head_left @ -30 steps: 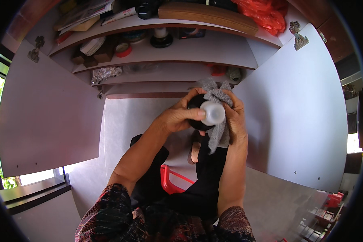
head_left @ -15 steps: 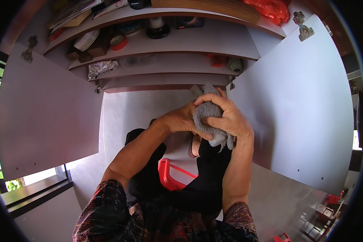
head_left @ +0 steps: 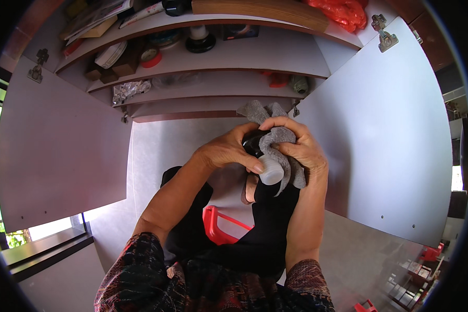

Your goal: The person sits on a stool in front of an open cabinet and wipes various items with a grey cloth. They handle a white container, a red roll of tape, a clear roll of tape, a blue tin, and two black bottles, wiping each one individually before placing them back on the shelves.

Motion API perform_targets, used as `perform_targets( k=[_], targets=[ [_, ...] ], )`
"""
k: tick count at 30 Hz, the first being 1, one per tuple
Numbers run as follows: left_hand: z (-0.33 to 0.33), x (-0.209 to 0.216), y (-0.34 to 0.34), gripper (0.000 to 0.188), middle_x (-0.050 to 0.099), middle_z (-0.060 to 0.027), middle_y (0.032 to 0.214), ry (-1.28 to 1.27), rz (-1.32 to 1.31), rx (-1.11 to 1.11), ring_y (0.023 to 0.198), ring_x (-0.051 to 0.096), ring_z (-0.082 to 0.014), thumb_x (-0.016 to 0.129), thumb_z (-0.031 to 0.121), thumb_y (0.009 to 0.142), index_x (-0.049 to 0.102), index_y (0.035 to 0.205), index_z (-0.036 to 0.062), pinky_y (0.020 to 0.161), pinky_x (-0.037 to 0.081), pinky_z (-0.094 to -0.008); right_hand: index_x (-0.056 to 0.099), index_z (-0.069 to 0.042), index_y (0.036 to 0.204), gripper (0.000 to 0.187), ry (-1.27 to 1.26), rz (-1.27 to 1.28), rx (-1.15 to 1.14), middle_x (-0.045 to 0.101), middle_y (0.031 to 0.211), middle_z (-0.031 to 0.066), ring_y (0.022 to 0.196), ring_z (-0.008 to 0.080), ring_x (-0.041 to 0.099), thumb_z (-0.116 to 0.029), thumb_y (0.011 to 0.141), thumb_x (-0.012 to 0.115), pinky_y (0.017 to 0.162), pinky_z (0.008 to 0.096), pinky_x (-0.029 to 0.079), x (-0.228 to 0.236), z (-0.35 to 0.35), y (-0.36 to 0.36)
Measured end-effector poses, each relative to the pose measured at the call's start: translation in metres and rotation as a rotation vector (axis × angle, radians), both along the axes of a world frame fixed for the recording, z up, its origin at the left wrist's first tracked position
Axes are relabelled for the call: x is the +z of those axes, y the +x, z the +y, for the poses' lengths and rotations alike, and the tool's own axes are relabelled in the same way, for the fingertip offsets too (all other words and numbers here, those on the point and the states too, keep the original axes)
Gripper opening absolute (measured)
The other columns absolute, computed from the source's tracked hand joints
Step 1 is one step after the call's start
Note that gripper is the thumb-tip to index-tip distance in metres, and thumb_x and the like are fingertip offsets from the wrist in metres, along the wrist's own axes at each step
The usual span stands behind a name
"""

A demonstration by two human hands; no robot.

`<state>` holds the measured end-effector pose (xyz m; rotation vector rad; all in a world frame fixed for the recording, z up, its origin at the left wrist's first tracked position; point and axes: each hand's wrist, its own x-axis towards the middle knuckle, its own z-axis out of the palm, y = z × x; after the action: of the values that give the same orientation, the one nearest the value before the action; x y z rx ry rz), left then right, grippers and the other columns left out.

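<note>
My left hand (head_left: 228,150) grips a glossy black bottle (head_left: 253,142) with a translucent white cap (head_left: 271,170), the thumb lying against the cap. A grey cloth (head_left: 281,136) is pinched in my right hand (head_left: 306,148), which presses it on the bottle's right side. The cloth's loose ends hang out above and below the fingers. Part of the bottle is hidden by cloth and fingers. Both hands are above my knees, in front of the cabinet's lowest shelf (head_left: 192,107).
Two white cabinet doors stand wide open, the left (head_left: 67,140) and the right (head_left: 385,135). Shelves ahead hold a black object with a white top (head_left: 200,40), a tape roll (head_left: 151,57), crumpled foil (head_left: 131,89) and a red plastic bag (head_left: 343,14). A red stool (head_left: 218,227) shows beneath me.
The cloth has shifted off the bottle toward the right and upward, baring its black body and white cap. My left hand has moved slightly left and now shows its hold on the bottle.
</note>
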<state>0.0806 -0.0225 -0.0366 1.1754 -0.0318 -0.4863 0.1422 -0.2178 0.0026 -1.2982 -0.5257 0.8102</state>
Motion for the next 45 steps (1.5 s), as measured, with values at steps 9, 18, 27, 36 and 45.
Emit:
perform_targets(
  k=[9,18,27,36,45],
  targets=[
    [-0.011,0.005,0.013,0.057,0.05,-0.0043,0.119,-0.593,0.014,0.276,0.11,0.051,-0.0194,0.062,0.038,0.084,0.038,0.132,0.0175,0.094,0.044,-0.0337,0.051,-0.003,0.122,0.036,-0.157,-0.398,-0.573,0.06,0.112,0.0085,0.108,0.0181,0.054,0.001,0.086,0.05,0.096,0.0289,0.038,-0.023,0.035,-0.022],
    [-0.018,-0.003,0.021,0.042,0.055,-0.0084,0.117,-0.85,0.228,0.524,0.111,0.052,-0.026,0.042,0.047,0.094,0.046,0.123,0.0165,0.097,0.042,-0.0417,0.043,-0.001,0.125,0.051,-0.26,-0.794,-1.023,0.051,0.119,0.0121,0.113,0.0221,0.048,0.012,0.076,0.051,0.1,0.0305,0.033,-0.021,0.072,-0.044],
    [-0.017,0.001,0.016,0.035,0.051,-0.0064,0.11,-0.667,-0.002,0.61,0.102,0.053,-0.0213,0.043,0.039,0.095,0.041,0.123,0.0174,0.091,0.045,-0.0354,0.061,-0.008,0.111,0.045,-0.347,-1.369,-0.827,0.06,0.103,0.0142,0.097,0.036,0.052,0.008,0.068,0.06,0.086,0.0451,0.041,-0.033,0.081,-0.053],
    [-0.021,-0.002,0.017,0.027,0.046,-0.0036,0.11,-0.606,-0.055,0.559,0.102,0.049,-0.0156,0.043,0.031,0.096,0.04,0.12,0.02,0.088,0.042,-0.0288,0.04,-0.013,0.135,0.075,-0.743,-1.398,-0.603,0.056,0.113,0.0158,0.117,0.0328,0.037,-0.002,0.065,0.067,0.095,0.0432,0.031,-0.008,0.085,-0.047],
    [-0.021,0.002,0.017,0.029,0.054,-0.005,0.103,-0.826,0.229,0.578,0.096,0.055,-0.0202,0.05,0.027,0.086,0.046,0.113,0.0183,0.087,0.045,-0.0317,0.058,-0.016,0.108,0.048,-0.561,-1.486,-0.706,0.058,0.102,0.008,0.104,0.0298,0.044,0.003,0.065,0.065,0.085,0.0428,0.039,-0.022,0.083,-0.032]
  ],
)
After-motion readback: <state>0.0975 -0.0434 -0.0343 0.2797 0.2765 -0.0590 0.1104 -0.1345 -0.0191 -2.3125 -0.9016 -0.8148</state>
